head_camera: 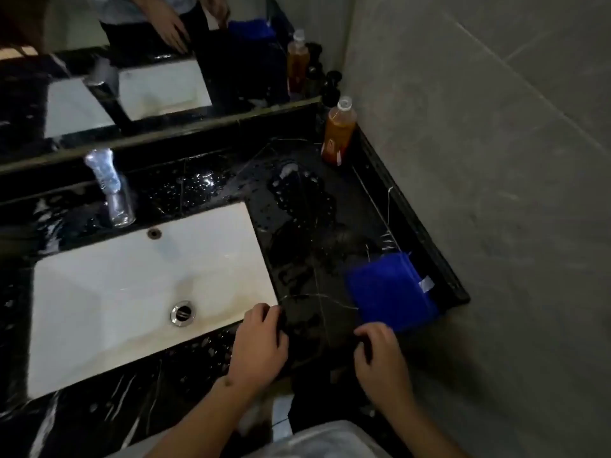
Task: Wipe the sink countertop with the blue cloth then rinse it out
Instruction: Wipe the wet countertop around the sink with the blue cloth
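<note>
A folded blue cloth (391,290) with a white tag lies on the black marble countertop (307,226), at its right end near the front edge. The countertop is wet, with drops and a smear of foam. My right hand (380,361) rests at the front edge just below the cloth, fingers curled and holding nothing; its fingertips are close to the cloth's near corner. My left hand (261,345) rests on the front edge beside the white sink (99,292), fingers bent, also holding nothing.
A chrome faucet (109,190) stands behind the sink, its drain (182,313) near the front. An orange bottle (339,132) stands in the back right corner by the grey tiled wall (479,160). A mirror (148,61) runs along the back.
</note>
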